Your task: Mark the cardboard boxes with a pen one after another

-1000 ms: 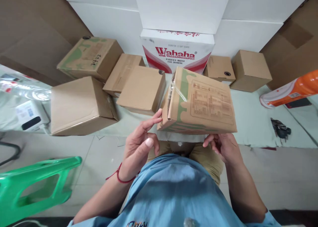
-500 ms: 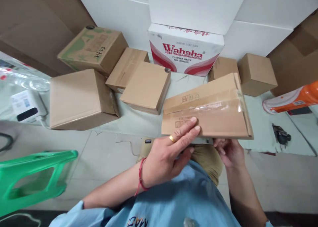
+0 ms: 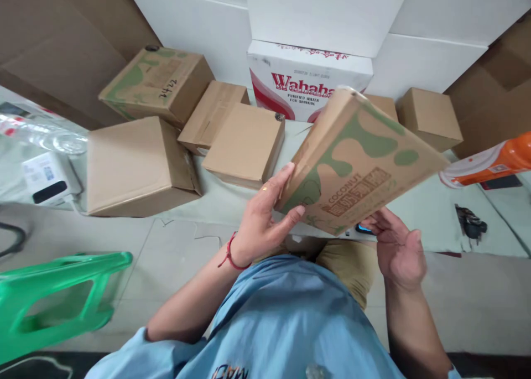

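Observation:
A flat cardboard box point(image 3: 357, 163) with green blotches and the word COCONUT stands tilted above the table's front edge, its printed face turned toward me. My left hand point(image 3: 267, 216) grips its lower left edge, thumb on the printed face and fingers along the narrow side. Under the box's lower right edge is my right hand point(image 3: 398, 246), palm up with its fingers apart; some fingertips are hidden behind the box. A small device with a lit blue screen point(image 3: 365, 228) shows just below the box.
Several brown boxes stand at the left, including a large one point(image 3: 126, 166). A white Wahaha carton point(image 3: 286, 86) is at the back. An orange bottle point(image 3: 489, 160) and black object point(image 3: 470, 224) are at the right; a green stool point(image 3: 99, 263) stands lower left.
The box has tipped up and turned over from its taped face to its green printed face. My left hand moved from lying on top to its left edge; my right hand has opened.

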A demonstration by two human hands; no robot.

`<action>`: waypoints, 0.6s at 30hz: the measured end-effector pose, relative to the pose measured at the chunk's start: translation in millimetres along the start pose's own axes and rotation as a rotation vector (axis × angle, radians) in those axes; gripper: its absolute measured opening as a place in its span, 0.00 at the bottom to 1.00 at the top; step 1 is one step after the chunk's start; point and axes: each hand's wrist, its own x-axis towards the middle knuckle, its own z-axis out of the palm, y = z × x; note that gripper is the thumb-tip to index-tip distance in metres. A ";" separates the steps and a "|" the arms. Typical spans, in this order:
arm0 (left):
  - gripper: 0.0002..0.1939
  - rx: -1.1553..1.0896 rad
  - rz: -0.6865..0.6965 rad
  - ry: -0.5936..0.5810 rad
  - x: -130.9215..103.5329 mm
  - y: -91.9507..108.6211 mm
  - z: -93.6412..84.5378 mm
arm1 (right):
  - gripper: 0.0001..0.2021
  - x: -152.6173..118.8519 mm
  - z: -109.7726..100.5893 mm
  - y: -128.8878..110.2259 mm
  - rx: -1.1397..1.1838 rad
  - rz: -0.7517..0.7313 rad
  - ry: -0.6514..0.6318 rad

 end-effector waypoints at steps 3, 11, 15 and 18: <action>0.38 -0.089 -0.124 -0.027 -3.7 1.8 1.2 | 0.34 -2.0 -4.0 -12.7 -0.127 -0.048 0.012; 0.38 -0.324 -0.221 0.022 -22.1 -2.5 2.3 | 0.26 -0.6 -5.2 -18.1 -0.251 -0.084 -0.038; 0.38 -0.511 -0.122 0.109 -26.4 1.4 -5.2 | 0.21 -2.8 -12.1 -14.2 -0.188 -0.101 -0.032; 0.36 -0.564 -0.085 0.149 -26.5 13.1 -9.6 | 0.23 -4.9 -18.2 -12.9 -0.176 -0.126 0.001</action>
